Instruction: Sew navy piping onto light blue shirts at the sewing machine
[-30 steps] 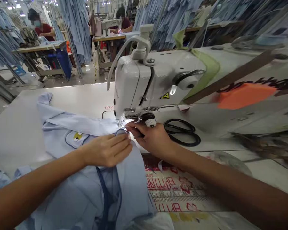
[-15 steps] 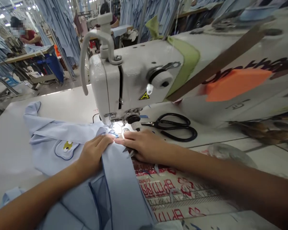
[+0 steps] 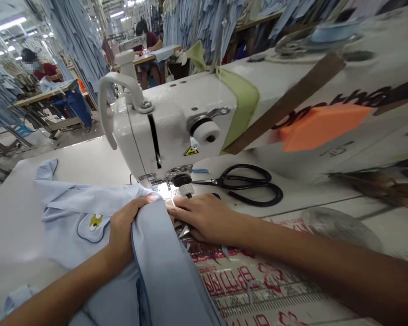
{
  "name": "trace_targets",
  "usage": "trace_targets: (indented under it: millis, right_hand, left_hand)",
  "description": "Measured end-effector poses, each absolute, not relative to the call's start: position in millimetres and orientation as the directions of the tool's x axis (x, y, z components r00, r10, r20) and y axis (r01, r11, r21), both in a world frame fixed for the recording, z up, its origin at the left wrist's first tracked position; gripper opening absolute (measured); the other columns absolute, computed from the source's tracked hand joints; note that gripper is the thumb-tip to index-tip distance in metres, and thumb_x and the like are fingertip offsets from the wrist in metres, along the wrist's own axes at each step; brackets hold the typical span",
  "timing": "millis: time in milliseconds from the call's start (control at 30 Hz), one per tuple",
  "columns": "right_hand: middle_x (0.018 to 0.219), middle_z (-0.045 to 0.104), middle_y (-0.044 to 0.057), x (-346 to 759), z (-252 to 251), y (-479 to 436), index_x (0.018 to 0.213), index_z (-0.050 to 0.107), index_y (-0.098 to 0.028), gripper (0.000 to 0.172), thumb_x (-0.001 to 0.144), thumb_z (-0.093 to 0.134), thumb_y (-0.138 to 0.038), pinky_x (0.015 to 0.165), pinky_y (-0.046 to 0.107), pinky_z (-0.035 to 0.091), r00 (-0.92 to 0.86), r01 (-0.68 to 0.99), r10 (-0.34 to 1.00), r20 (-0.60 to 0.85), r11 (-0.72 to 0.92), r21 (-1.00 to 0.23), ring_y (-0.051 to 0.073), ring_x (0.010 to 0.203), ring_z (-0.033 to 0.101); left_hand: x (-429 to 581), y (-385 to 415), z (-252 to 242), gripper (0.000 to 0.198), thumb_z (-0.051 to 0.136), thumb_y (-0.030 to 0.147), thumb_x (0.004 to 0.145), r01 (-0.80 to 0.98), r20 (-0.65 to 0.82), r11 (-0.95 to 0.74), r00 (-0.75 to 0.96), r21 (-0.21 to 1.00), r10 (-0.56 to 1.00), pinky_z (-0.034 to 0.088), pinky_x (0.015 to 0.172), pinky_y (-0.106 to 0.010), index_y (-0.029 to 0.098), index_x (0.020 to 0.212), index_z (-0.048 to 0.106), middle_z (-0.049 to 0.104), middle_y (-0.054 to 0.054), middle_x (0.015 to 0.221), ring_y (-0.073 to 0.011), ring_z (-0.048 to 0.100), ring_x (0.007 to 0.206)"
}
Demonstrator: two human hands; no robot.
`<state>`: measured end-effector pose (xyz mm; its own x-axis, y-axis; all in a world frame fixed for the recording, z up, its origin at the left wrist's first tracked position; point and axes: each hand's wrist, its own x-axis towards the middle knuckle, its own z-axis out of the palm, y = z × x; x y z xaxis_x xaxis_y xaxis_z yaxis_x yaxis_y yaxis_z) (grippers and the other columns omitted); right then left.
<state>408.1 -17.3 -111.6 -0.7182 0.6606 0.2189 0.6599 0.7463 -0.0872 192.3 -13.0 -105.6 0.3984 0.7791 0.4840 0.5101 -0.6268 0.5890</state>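
A light blue garment (image 3: 170,262) with dark blue piping and a bear-like patch (image 3: 93,226) lies across the machine bed. My left hand (image 3: 124,231) grips it, thumb and fingers closed at its edge close to the sewing machine's (image 3: 149,131) lit needle area. My right hand (image 3: 207,217) is just right of the needle, fingertips near the cloth edge. Pointed metal blades, apparently thread snips (image 3: 184,232), poke out from under its curled fingers; the rest of them is hidden by the hand.
Black-handled scissors (image 3: 255,183) lie behind my right hand. A printed ruler sheet (image 3: 245,285) covers the table front, with thread scraps on it. An orange piece (image 3: 326,127) and a brown strip (image 3: 289,104) are on the machine arm. Two people work at tables behind.
The view has shifted, so the machine appears further left. My left hand and the garment edge have drawn slightly away from my right fingertips. Blue stuff by the needle no longer shows.
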Motion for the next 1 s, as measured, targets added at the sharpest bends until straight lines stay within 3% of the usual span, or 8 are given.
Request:
trace_targets:
  millis: [100, 167, 267, 367, 667, 900, 1000]
  right_hand:
    - [0.094, 0.059, 0.007, 407.2, -111.4, -16.7, 0.116, 0.051, -0.015, 0.042, 0.074, 0.044, -0.013, 0.048, 0.028, 0.02, -0.723, 0.654, 0.655, 0.219, 0.751, -0.086, 0.016, 0.066, 0.048]
    - [0.091, 0.059, 0.005, 407.2, -111.7, -16.6, 0.106, 0.055, -0.016, 0.034, 0.074, 0.044, -0.011, 0.047, 0.029, 0.016, -0.733, 0.64, 0.639, 0.232, 0.764, -0.082, 0.015, 0.063, 0.045]
    - [0.083, 0.058, 0.004, 408.2, -113.3, -16.5, 0.097, 0.056, -0.016, 0.026, 0.074, 0.044, -0.011, 0.046, 0.029, 0.013, -0.74, 0.628, 0.622, 0.257, 0.775, -0.069, 0.014, 0.059, 0.042]
    - [0.079, 0.056, 0.004, 409.5, -115.2, -15.9, 0.095, 0.057, -0.015, 0.025, 0.074, 0.044, -0.011, 0.046, 0.029, 0.012, -0.746, 0.615, 0.604, 0.281, 0.786, -0.056, 0.015, 0.059, 0.04]
    - [0.076, 0.055, 0.004, 410.0, -112.6, -16.4, 0.096, 0.058, -0.016, 0.029, 0.07, 0.046, -0.009, 0.048, 0.029, 0.013, -0.761, 0.593, 0.586, 0.278, 0.802, -0.065, 0.014, 0.061, 0.041]
    - [0.072, 0.055, 0.002, 410.0, -115.4, -17.3, 0.089, 0.059, -0.018, 0.024, 0.071, 0.045, -0.01, 0.048, 0.029, 0.015, -0.749, 0.592, 0.584, 0.313, 0.802, -0.08, 0.014, 0.059, 0.041]
    - [0.072, 0.056, 0.002, 409.7, -115.8, -16.9, 0.087, 0.06, -0.018, 0.023, 0.07, 0.046, -0.01, 0.048, 0.029, 0.015, -0.746, 0.592, 0.587, 0.316, 0.801, -0.09, 0.014, 0.059, 0.042]
  left_hand:
    - [192.6, -10.2, -106.1, 0.021, 0.049, 0.017, 0.087, 0.482, 0.527, -0.722, 0.493, 0.497, 0.692, 0.048, 0.092, -0.032, 0.017, 0.107, 0.057, 0.063, -0.006, 0.11, -0.0181, 0.059, 0.104]
    - [193.2, -8.0, -105.9, 0.021, 0.046, 0.013, 0.088, 0.454, 0.565, -0.819, 0.595, 0.35, 0.571, 0.045, 0.095, -0.036, 0.015, 0.105, 0.058, 0.063, -0.009, 0.107, -0.0203, 0.056, 0.106]
    - [194.7, -6.7, -104.6, 0.022, 0.042, 0.009, 0.088, 0.398, 0.54, -0.908, 0.74, 0.13, 0.401, 0.048, 0.091, -0.039, 0.009, 0.105, 0.057, 0.063, -0.013, 0.1, -0.022, 0.055, 0.102]
    - [196.5, -8.5, -103.3, 0.024, 0.04, 0.008, 0.089, 0.387, 0.502, -0.921, 0.789, 0.043, 0.355, 0.051, 0.085, -0.039, 0.005, 0.109, 0.053, 0.062, -0.016, 0.098, -0.0222, 0.055, 0.097]
    - [199.3, -8.0, -106.5, 0.024, 0.04, 0.009, 0.09, 0.402, 0.508, -0.913, 0.773, 0.071, 0.379, 0.053, 0.084, -0.038, 0.005, 0.111, 0.05, 0.062, -0.015, 0.1, -0.0214, 0.054, 0.099]
    - [201.9, -13.4, -106.3, 0.024, 0.04, 0.011, 0.09, 0.409, 0.5, -0.898, 0.75, 0.163, 0.432, 0.053, 0.083, -0.038, 0.006, 0.112, 0.05, 0.062, -0.013, 0.1, -0.0214, 0.054, 0.099]
    - [203.1, -17.2, -107.5, 0.026, 0.04, 0.011, 0.09, 0.44, 0.492, -0.886, 0.745, 0.144, 0.45, 0.053, 0.084, -0.038, 0.005, 0.113, 0.05, 0.062, -0.014, 0.101, -0.0221, 0.054, 0.1]
